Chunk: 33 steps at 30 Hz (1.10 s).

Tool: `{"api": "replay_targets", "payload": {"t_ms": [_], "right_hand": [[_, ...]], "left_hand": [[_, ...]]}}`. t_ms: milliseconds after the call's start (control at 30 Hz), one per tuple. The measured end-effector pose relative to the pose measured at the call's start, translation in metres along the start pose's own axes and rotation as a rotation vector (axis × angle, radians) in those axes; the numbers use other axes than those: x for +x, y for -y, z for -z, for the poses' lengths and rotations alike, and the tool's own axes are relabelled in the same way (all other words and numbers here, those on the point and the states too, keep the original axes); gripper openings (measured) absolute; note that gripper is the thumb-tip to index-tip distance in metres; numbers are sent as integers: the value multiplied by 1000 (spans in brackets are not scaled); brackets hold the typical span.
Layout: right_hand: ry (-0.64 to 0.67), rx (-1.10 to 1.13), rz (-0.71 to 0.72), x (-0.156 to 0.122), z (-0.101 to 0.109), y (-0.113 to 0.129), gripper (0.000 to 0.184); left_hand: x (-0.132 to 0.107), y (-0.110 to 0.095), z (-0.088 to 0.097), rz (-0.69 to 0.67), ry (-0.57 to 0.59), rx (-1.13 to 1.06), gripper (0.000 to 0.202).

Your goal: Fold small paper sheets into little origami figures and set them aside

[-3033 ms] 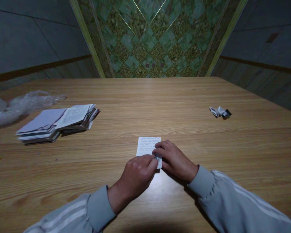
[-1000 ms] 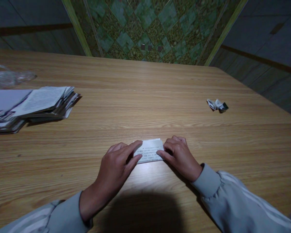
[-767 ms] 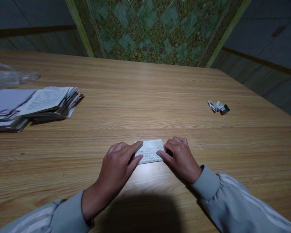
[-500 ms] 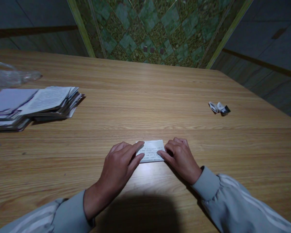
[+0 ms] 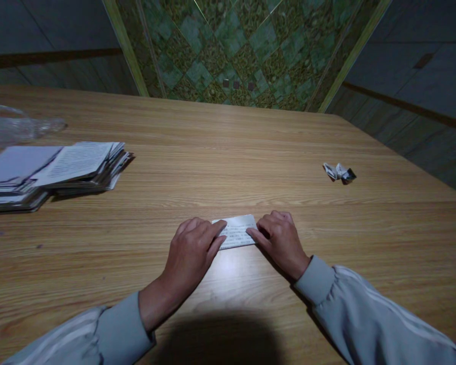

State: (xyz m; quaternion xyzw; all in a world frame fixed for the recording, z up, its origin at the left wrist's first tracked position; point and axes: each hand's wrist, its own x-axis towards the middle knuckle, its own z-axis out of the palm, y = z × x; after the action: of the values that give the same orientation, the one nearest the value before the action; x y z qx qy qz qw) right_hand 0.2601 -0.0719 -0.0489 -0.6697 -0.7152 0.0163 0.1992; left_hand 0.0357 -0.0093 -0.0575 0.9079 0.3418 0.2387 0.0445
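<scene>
A small folded sheet of printed paper (image 5: 237, 231) lies on the wooden table close in front of me. My left hand (image 5: 195, 245) holds its left end, with thumb and index finger on the upper face. At the right end, my right hand (image 5: 279, 238) grips the paper, its thumb on top and the other fingers curled at the edge. The paper's two ends are partly hidden under my fingers.
At the left is a stack of printed papers (image 5: 79, 161), with a clear plastic bag (image 5: 17, 128) behind it. Small folded paper pieces (image 5: 339, 173) lie on the right of the table (image 5: 213, 152). A green patterned panel (image 5: 228, 50) stands beyond the far edge.
The folded paper has tilted slightly, its right end now a little farther from me. Both hands have shifted slightly with it and keep their hold.
</scene>
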Motion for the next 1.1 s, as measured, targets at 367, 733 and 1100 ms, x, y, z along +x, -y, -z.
{"api": "replay_targets", "payload": {"t_ms": [367,733,1100], "right_hand": [[67,-39,-47,7,-2,2,36],[55,-136,-39,7,-4,5,35],[157,-214,-90,14,2,11,37]], "left_hand": [[0,-9,2,-163,-59,69,21],[-28,-16,-14,-301,180,6,78],[-24,-20,-13,-253,293,-54,77]]}}
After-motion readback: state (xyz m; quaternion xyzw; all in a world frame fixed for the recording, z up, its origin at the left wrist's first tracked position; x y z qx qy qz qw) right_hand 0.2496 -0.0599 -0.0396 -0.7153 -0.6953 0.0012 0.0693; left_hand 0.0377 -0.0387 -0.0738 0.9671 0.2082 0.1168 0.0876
